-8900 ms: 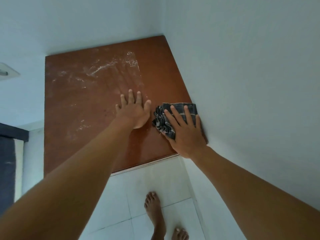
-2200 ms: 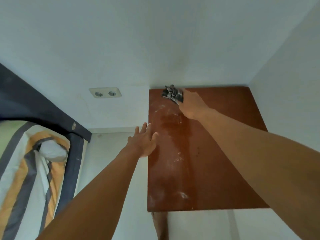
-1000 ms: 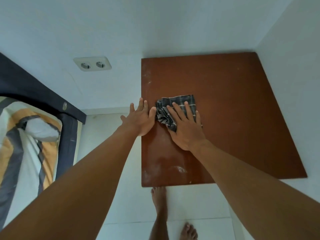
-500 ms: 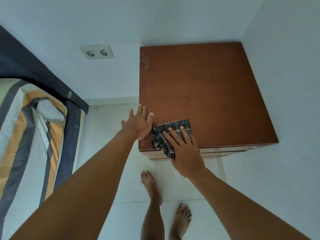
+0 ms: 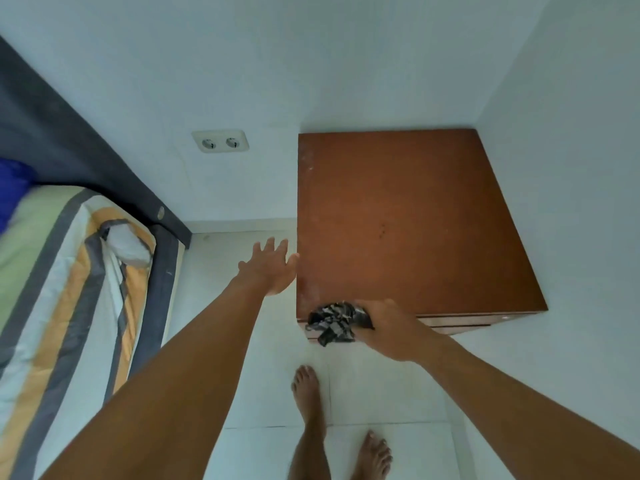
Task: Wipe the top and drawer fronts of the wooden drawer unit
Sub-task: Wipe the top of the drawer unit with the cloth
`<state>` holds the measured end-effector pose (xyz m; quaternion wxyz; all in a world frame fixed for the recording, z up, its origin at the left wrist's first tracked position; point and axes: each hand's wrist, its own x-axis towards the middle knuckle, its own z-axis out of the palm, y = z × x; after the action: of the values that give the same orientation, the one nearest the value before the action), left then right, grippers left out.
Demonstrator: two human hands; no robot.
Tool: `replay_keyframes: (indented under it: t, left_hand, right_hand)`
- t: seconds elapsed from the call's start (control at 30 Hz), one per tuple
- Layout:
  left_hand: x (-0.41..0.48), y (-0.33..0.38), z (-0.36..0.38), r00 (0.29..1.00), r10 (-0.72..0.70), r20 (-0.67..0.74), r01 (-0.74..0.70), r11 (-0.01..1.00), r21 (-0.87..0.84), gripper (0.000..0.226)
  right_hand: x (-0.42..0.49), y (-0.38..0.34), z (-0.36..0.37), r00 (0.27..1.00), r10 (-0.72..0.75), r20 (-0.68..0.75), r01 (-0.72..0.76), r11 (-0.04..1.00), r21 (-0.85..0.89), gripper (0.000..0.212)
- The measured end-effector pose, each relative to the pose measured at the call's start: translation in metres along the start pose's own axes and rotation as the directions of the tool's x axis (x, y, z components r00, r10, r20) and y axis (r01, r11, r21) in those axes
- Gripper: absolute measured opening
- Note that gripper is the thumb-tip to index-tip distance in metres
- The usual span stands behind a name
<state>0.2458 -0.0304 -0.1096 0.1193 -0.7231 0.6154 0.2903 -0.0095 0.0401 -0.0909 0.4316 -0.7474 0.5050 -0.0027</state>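
Note:
The wooden drawer unit stands in the room's corner, and I see its brown top from above. A strip of its drawer fronts shows below the front edge. My right hand is closed on a bunched dark checked cloth at the front left corner of the unit, over the front edge. My left hand hovers with fingers spread beside the unit's left edge, its little finger at the edge, holding nothing. Faint white marks remain along the top's left edge.
A bed with a striped cover and dark frame lies to the left. A double wall socket sits on the back wall. White walls close in behind and right of the unit. My bare feet stand on the white tiled floor.
My right hand has pulled the cloth off the top over the front left corner and bunched it up. My left hand has lifted from the corner and moved out to the left.

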Motion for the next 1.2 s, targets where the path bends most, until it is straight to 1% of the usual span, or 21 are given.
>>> replay_keyframes:
  t: [0.07,0.13,0.2,0.3,0.4,0.53,0.63,0.73,0.8,0.9,1.03,1.2]
  left_hand:
    - [0.009,-0.010,-0.015,1.000,-0.020,-0.023,0.020,1.000,0.011,0.068]
    - [0.024,-0.019,-0.028,0.999,-0.034,-0.040,0.035,0.999,0.022,0.072]
    - [0.045,-0.027,-0.039,0.998,-0.043,-0.043,0.044,0.999,0.024,0.076]
    - [0.082,-0.030,-0.048,0.998,-0.049,-0.035,0.050,0.998,0.032,0.086]
    - [0.121,-0.029,-0.052,0.999,-0.049,-0.020,0.050,0.997,0.055,0.096]
    - [0.166,-0.028,-0.052,0.999,-0.030,0.020,0.029,0.998,0.061,0.114]
    - [0.187,-0.029,-0.048,0.998,-0.025,0.052,0.022,0.998,0.060,0.124]
    - [0.197,-0.033,-0.042,0.994,-0.030,0.108,0.028,0.999,0.016,0.128]
    - [0.200,-0.037,-0.040,0.987,-0.047,0.151,0.049,0.999,-0.011,0.129]
    - [0.200,-0.038,-0.037,0.980,-0.058,0.190,0.062,0.998,-0.018,0.126]
    - [0.197,-0.037,-0.034,0.973,-0.058,0.223,0.069,0.997,-0.039,0.120]
    - [0.190,-0.032,-0.031,0.973,-0.090,0.212,0.101,0.994,-0.042,0.118]
  right_hand:
    - [0.025,-0.013,-0.033,0.996,0.029,-0.081,-0.027,0.999,0.029,0.005]
    - [0.056,-0.025,-0.066,0.986,0.041,-0.162,-0.033,0.998,0.052,0.010]
    - [0.094,-0.033,-0.092,0.971,0.044,-0.235,-0.037,0.999,0.035,0.010]
    - [0.159,-0.041,-0.123,0.942,0.010,-0.335,-0.031,0.998,-0.058,0.017]
    - [0.226,-0.042,-0.142,0.917,-0.002,-0.398,-0.067,0.985,-0.159,0.023]
    - [0.301,-0.038,-0.149,0.870,-0.031,-0.492,-0.092,0.970,-0.224,0.032]
    - [0.347,-0.033,-0.145,0.860,-0.059,-0.508,-0.132,0.934,-0.332,0.040]
    - [0.381,-0.027,-0.137,0.861,-0.041,-0.507,-0.190,0.899,-0.395,0.054]
    - [0.396,-0.021,-0.132,0.884,-0.005,-0.468,-0.216,0.882,-0.418,0.062]
    - [0.412,-0.012,-0.126,0.925,0.060,-0.375,-0.227,0.879,-0.419,0.066]
    - [0.407,-0.002,-0.121,0.938,0.044,-0.344,-0.201,0.877,-0.436,0.066]
    - [0.370,0.006,-0.104,0.948,-0.001,-0.319,-0.155,0.871,-0.465,0.066]
